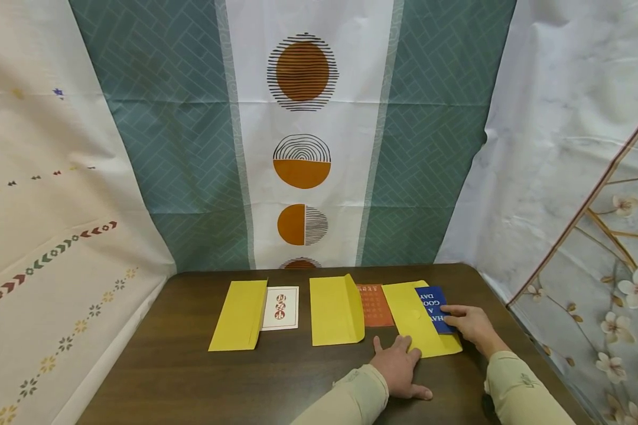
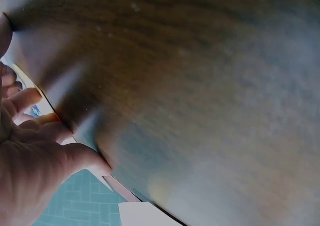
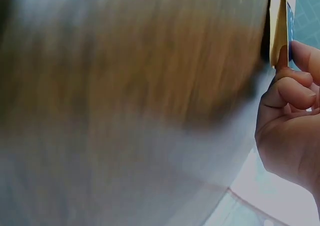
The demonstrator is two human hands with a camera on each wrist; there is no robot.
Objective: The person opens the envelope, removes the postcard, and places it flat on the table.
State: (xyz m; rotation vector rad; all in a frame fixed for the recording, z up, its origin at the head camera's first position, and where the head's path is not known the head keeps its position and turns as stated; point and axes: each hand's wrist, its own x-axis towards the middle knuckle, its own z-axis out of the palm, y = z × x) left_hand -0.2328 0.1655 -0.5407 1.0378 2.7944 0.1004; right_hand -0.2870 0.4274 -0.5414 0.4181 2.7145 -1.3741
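A blue card with white upside-down lettering lies over the right part of a yellow envelope. My right hand pinches the card's right edge between thumb and finger, and in the right wrist view the hand has its other fingers curled. My left hand rests with spread fingers at the envelope's lower left corner, fingertips on the paper and thumb on the table. The left wrist view shows that hand flat against the tabletop.
Left of the hands lie a second yellow envelope with a red card beside it, then a third yellow envelope next to a white card with red print. Patterned cloths hang behind the brown table and at both sides.
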